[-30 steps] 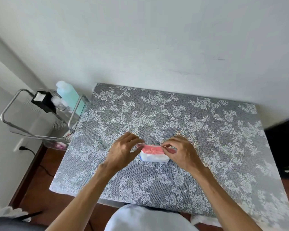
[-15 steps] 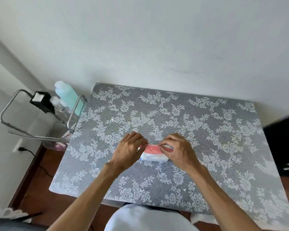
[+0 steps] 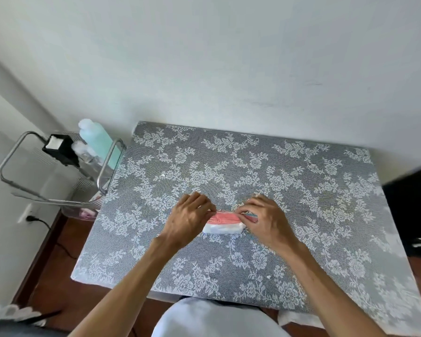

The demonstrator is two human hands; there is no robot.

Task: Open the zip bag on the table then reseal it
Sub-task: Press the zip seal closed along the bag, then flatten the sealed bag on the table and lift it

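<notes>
Zip bag (image 3: 223, 223) — left hand (image 3: 188, 218), right hand (image 3: 265, 218) pinching ends.

no legible text, pink band on the zip bag (image 3: 223, 221) bears marks too blurred to read

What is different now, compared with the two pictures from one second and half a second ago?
Very little. The left hand has closed in along the top edge of the zip bag toward the right hand, so less of the bag's pink top shows between them. Both hands keep pinching that edge. The bag stays in the same place on the table.
</notes>
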